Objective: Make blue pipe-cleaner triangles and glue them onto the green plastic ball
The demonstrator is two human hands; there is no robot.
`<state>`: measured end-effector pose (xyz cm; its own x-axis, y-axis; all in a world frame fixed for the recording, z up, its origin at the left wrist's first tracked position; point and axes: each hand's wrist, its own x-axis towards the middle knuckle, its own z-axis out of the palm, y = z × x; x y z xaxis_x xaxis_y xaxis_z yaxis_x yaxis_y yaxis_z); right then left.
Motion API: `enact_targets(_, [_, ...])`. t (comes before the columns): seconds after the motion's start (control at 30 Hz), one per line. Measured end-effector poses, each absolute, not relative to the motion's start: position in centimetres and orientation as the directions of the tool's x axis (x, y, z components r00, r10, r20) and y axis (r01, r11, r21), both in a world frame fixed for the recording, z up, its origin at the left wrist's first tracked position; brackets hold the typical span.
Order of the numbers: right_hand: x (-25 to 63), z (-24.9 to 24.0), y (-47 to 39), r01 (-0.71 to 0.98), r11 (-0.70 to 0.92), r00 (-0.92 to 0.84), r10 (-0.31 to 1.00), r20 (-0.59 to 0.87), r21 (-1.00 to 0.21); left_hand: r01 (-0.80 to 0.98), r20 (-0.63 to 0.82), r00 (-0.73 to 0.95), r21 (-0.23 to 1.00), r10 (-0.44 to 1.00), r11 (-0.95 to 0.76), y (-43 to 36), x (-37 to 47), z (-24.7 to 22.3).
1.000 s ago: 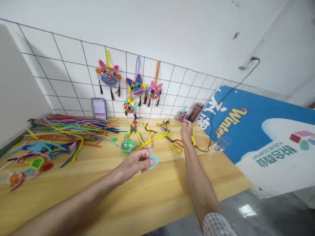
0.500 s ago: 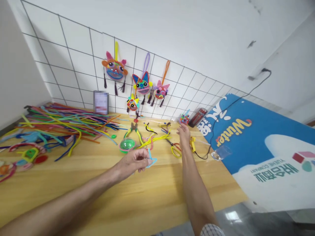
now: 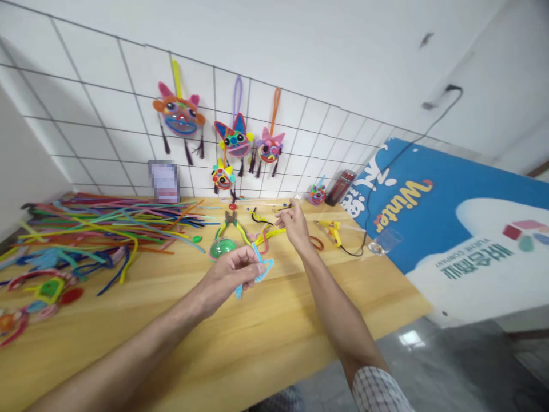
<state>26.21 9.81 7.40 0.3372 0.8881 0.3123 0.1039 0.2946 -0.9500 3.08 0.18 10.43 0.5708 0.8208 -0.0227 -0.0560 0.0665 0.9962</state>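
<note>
Blue pipe cleaner (image 3: 263, 270): pinched in left fingers (image 3: 257, 270). Right fingers (image 3: 286, 216): slightly parted, held above table (image 3: 295, 320).

Central tabletop (image 3: 274, 337) offers passage; beyond, pliers (image 3: 230, 221) and probably a bowl (image 3: 223, 247) obstruct.

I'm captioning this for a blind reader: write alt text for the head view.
A left hand pinches a bent blue pipe cleaner over a wooden table; the right hand, open, hovers near yellow pipe cleaners. Behind, colourful face ornaments hang on a dark wire grid.
</note>
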Motion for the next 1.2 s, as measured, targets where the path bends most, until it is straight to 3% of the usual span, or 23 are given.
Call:
enact_targets(0.13, [31.2, 8.2, 10.5, 0.034, 0.205, 0.634, 0.752, 0.179, -0.978, -0.026, -0.018, 0.637, 0.999, 0.771, 0.045, -0.7, 3.3, 10.7])
enact_targets(0.3, [33.9, 8.8, 10.1, 0.007, 0.245, 0.685, 0.705, 0.183, -0.969, -0.060, -0.027, 0.558, 0.996, 0.829, 0.072, 0.4, 2.9, 10.7])
enact_targets(0.47, [30.2, 10.6, 8.8, -0.067, 0.284, 0.518, 0.829, 0.211, -0.956, -0.157, 0.040, 0.483, 0.987, 0.875, 0.041, 1.7, 2.2, 10.7])
enact_targets(0.6, [26.9, 13.2, 6.5, -0.301, 0.312, 0.266, 0.935, 0.234, -0.901, -0.182, 0.044, 0.484, 0.982, 0.874, 0.051, 2.1, 1.9, 11.0])
enact_targets(0.7, [24.8, 14.6, 4.8, -0.385, 0.293, 0.181, 0.954, 0.239, -0.875, -0.198, 0.037, 0.472, 0.978, 0.881, 0.065, 2.3, 1.6, 11.1])
enact_targets(1.0, [19.8, 14.1, 1.5, -0.229, 0.405, -0.067, 0.900, 0.430, -0.885, -0.209, 0.038, 0.414, 0.976, 0.910, 0.054, 3.4, 0.8, 11.2])
enact_targets(1.2, [19.5, 14.2, 0.0, -0.151, 0.389, -0.196, 0.889, 0.413, -0.909, -0.197, 0.034, 0.370, 0.980, 0.928, 0.042, 4.3, 0.2, 10.6])
